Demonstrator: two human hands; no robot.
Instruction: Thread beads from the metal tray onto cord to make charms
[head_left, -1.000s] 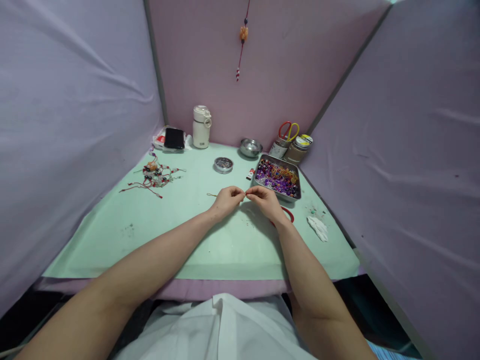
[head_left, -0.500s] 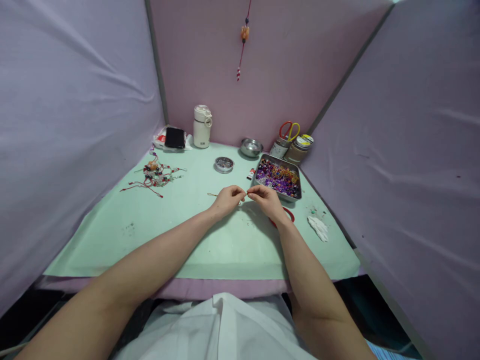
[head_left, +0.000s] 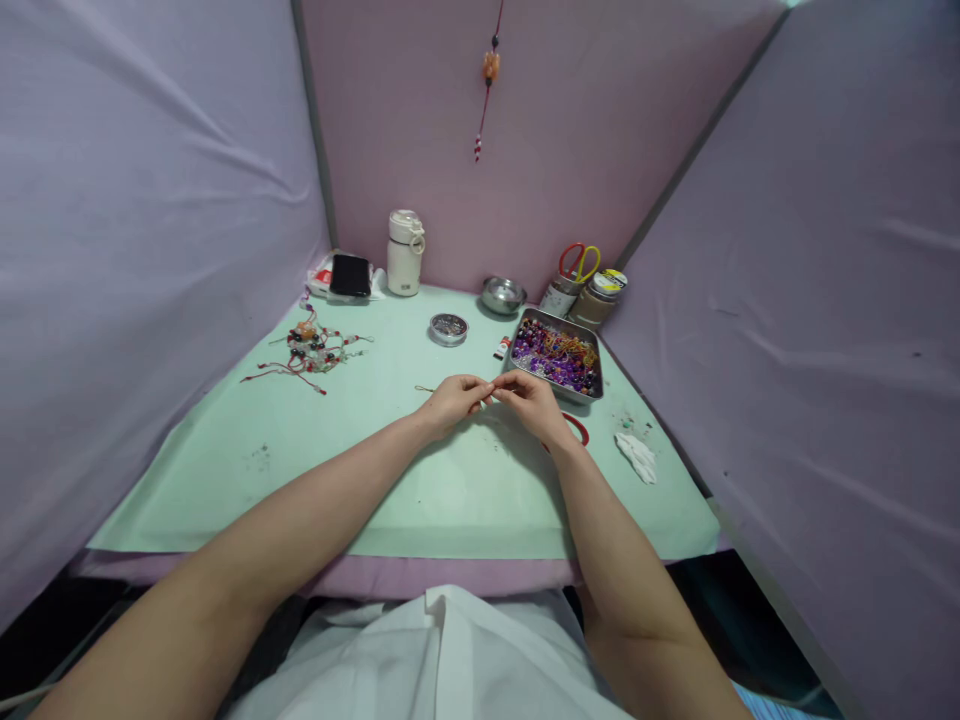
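Looks like fine fingertip work: pinching thin cord (head_left: 424, 388), apparently, with both left hand (head_left: 455, 402) and right hand (head_left: 527, 396), just front-left of bead tray (head_left: 577, 395). Probably calls next for steady grip, small adjustments. Can't make out worked spot, covered by pinch. Can't identify red-handled tool (head_left: 579, 428) either, mostly hidden under right wrist (head_left: 560, 438), in front of tray.

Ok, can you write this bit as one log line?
left hand: pinching | right hand: pinching, tips close to left hand's | cord: loop beside left hand | tray: beyond right hand | what's pinched: too small to tell
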